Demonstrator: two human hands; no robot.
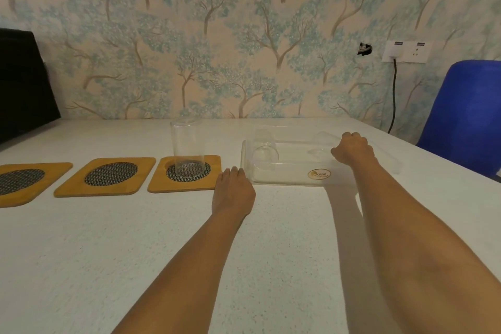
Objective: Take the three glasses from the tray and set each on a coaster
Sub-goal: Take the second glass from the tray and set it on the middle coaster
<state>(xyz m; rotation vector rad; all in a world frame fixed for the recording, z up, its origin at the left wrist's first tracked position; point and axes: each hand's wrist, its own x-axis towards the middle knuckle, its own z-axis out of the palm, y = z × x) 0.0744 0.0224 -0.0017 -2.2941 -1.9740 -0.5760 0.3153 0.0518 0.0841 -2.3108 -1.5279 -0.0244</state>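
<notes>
While flat on table, left hand (233, 189); right hand (352, 150) fisted over tray (284, 175).

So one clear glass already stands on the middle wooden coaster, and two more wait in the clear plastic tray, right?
Not quite. The head view shows the clear glass standing on the wooden coaster nearest the tray, not the middle wooden coaster, which is bare. Two more glasses do wait in the clear plastic tray.

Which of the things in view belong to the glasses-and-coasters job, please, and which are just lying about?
Job: clear tray; glass on the near coaster; two glasses in the tray; three coasters; right hand at the tray.

Lying about: blue chair; wall socket and cable; black object far left.
</notes>
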